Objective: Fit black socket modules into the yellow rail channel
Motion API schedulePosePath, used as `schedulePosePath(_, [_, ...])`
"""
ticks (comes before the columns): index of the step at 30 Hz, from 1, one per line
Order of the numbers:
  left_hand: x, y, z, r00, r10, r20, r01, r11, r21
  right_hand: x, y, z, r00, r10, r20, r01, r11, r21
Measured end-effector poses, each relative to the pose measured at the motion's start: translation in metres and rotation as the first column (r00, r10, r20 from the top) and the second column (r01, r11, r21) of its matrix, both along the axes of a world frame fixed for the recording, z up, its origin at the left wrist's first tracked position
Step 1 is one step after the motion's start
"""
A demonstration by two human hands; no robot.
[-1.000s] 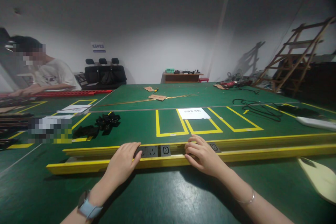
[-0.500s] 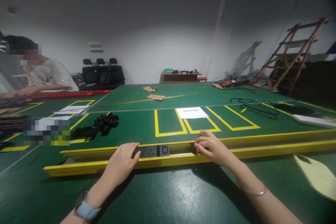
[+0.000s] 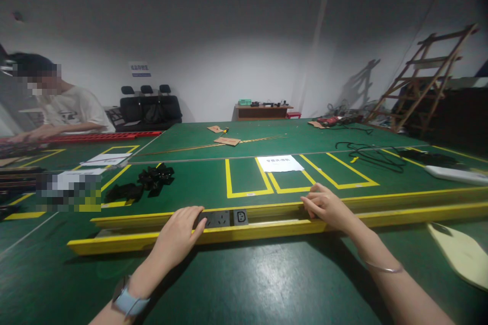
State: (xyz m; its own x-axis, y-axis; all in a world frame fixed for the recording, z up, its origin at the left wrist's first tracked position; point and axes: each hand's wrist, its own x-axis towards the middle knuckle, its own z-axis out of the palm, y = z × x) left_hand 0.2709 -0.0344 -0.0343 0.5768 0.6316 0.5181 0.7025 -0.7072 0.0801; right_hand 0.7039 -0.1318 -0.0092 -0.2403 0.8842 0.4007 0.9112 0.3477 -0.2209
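A long yellow channel [image 3: 267, 234] lies across the green table in front of me, its open side up. Seated inside it are a black socket module [image 3: 220, 219] and, to the right, a smaller dark grey outlet module [image 3: 240, 217]. My left hand [image 3: 178, 237] is closed over the channel at the left end of the socket module, its thumb on the near side; the palm hides what lies beneath. Farther right, my right hand [image 3: 328, 209] is over the channel with curled fingers pressed together. Whatever those fingers hold, if anything, is hidden.
Black parts [image 3: 154, 179] lie in a heap at left. A paper sheet [image 3: 281, 163] rests among yellow tape outlines. Black cable [image 3: 369, 155] and a pale flat piece [image 3: 459, 256] are at right. A co-worker [image 3: 72, 106] works beside a red rail [image 3: 102, 137].
My right hand has moved right along the channel, away from the outlet module. The channel and its modules have shifted slightly right, my left hand staying on them.
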Motion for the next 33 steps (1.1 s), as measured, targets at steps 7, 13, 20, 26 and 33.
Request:
schedulePosePath(7, [-0.001,0.000,0.000,1.000,0.000,0.002,0.000,1.000,-0.012,-0.001,0.002,-0.002,1.000,-0.004,0.018,0.004,1.000,0.023])
schedulePosePath(13, [-0.001,-0.002,0.003,1.000,0.013,-0.021,-0.013,1.000,-0.016,0.004,0.002,-0.003,0.999,-0.032,0.013,0.032,0.999,0.025])
schedulePosePath(20, [0.001,-0.003,0.003,1.000,0.021,-0.007,-0.021,1.000,-0.007,0.029,-0.004,-0.008,0.997,-0.071,-0.014,0.072,0.997,0.028])
schedulePosePath(26, [0.002,-0.002,-0.002,1.000,0.018,-0.022,-0.017,0.999,0.048,-0.014,-0.005,-0.004,1.000,-0.001,0.015,-0.002,0.986,0.165])
schedulePosePath(33, [0.003,-0.002,-0.003,0.999,0.028,-0.043,-0.027,0.999,0.030,-0.121,-0.004,-0.005,0.982,0.178,0.061,-0.186,0.970,0.160])
